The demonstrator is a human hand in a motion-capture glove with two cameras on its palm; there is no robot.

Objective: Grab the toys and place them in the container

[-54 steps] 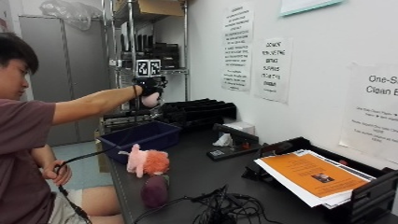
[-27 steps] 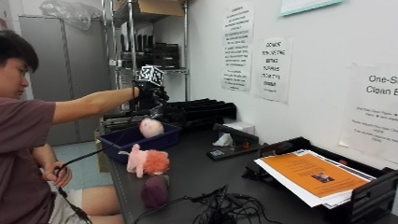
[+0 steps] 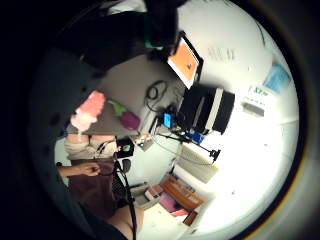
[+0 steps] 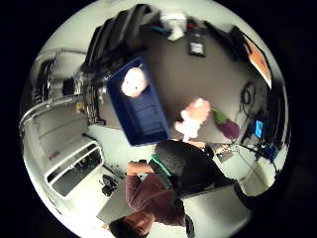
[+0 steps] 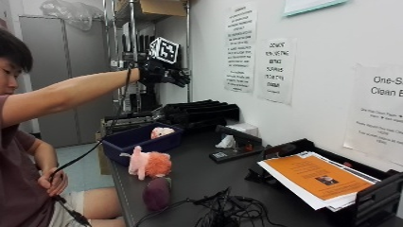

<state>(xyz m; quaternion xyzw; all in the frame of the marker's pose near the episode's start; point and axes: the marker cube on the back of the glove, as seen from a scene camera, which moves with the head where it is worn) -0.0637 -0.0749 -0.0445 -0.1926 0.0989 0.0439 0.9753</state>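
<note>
My gloved right hand (image 5: pixel 165 73) is raised high above the blue container (image 5: pixel 129 140), fingers spread and holding nothing. A pale pink round toy (image 5: pixel 162 133) lies inside the container (image 4: pixel 143 119), also seen from the palm (image 4: pixel 133 82). A pink and orange plush toy (image 5: pixel 148 163) stands on the dark table just in front of the container. A purple eggplant toy (image 5: pixel 157 193) lies nearer the table's front edge. Both show in the palm views, the plush (image 4: pixel 193 116) (image 3: pixel 89 111) beside the eggplant (image 4: pixel 225 125) (image 3: pixel 126 117).
Tangled black cables (image 5: pixel 222 213) lie on the table (image 5: pixel 201 184) near the front. A stack of papers with an orange cover (image 5: pixel 315 178) sits on a black tray at the right. Black trays (image 5: pixel 198 112) and a tissue box (image 5: pixel 239 130) stand behind the container.
The pale pink toy left my hand and dropped into the blue container. My hand then rose with its fingers spread.
</note>
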